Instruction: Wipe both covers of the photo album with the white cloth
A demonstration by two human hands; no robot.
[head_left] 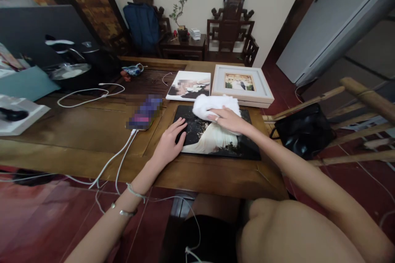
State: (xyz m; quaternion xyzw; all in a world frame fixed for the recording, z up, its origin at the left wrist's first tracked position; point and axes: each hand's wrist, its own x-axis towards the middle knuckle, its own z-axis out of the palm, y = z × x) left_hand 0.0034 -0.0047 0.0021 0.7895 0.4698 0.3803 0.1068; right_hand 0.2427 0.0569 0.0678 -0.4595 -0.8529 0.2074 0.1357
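A dark photo panel (247, 148) with a pale figure on it lies flat on the wooden table (92, 131) in front of me. My left hand (170, 141) rests flat on the panel's left edge, fingers stretched out. On the panel's upper part my right hand (226, 120) presses a white cloth (212, 104), fingers over the cloth's near side. A ring shows on one right finger.
Behind the panel lie a frameless photo print (189, 85) and a white framed picture (242, 84). A phone (145, 113) with white cables (114, 158) sits to the left. A black bag (304, 131) hangs at the table's right end. Pots, chairs and a plant stand farther back.
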